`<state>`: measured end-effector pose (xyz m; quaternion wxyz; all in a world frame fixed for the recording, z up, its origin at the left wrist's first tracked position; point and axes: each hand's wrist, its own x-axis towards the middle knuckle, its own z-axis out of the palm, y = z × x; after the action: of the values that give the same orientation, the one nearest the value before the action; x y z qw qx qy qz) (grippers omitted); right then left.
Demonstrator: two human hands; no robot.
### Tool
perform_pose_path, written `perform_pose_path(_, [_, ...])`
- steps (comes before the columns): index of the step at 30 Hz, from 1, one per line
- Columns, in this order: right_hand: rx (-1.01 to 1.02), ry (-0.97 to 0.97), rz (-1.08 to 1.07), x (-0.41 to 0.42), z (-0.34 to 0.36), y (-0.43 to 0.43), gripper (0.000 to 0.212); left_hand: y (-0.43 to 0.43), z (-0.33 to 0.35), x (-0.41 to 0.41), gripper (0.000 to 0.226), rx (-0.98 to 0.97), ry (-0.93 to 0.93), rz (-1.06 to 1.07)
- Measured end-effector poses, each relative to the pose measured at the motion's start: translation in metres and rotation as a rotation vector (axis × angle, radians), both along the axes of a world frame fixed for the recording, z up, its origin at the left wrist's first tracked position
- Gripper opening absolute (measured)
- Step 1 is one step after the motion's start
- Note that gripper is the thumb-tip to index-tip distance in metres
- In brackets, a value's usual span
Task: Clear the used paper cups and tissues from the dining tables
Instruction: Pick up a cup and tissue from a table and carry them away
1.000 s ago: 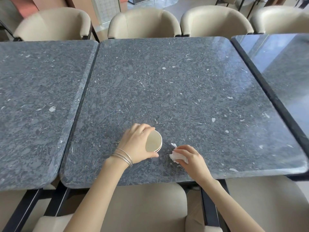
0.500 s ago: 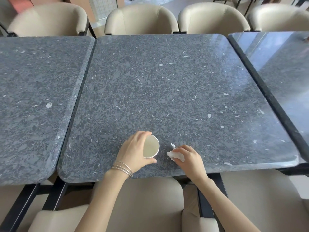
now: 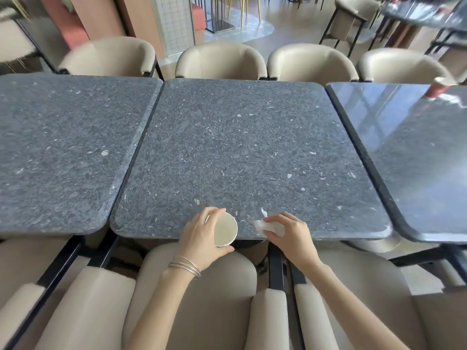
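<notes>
My left hand (image 3: 201, 236) grips a white paper cup (image 3: 225, 229) at the near edge of the middle dark stone table (image 3: 252, 147); the cup's open mouth tips toward the right and looks empty. My right hand (image 3: 290, 232) is closed on a crumpled white tissue (image 3: 265, 226) just right of the cup, also at the near edge. A small white scrap (image 3: 263, 212) lies on the table beside the tissue. On the far right table (image 3: 417, 147) stands a blurred red paper cup (image 3: 438, 88).
A third stone table (image 3: 63, 147) adjoins on the left. Beige padded chairs line the far side (image 3: 219, 61) and the near side (image 3: 202, 299) below my arms. Black table legs (image 3: 275, 266) stand between the near chairs. More tables and chairs fill the background.
Both hands have drawn back toward the table's near edge with the cup and tissue. The cup has tipped upward from lying on its side. The view has pulled back and lifted, showing the red cup.
</notes>
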<state>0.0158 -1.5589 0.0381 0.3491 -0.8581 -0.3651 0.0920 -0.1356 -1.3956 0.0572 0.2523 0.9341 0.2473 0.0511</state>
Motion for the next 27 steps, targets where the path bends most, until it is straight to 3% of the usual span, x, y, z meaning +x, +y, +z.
perform_pose_path(8, [0.103,-0.029,0.162,-0.058,0.083,-0.07,0.024,-0.1,0.058,-0.075,0.086,0.115,-0.196,0.144])
perform_pose_path(15, [0.129,0.01,0.315,-0.14,0.111,-0.094,0.025,-0.139,0.067,-0.17,0.088,0.073,-0.263,0.266])
perform_pose_path(27, [0.107,0.059,0.659,-0.4,0.09,-0.087,0.022,-0.2,0.053,-0.463,0.084,0.041,-0.209,0.564])
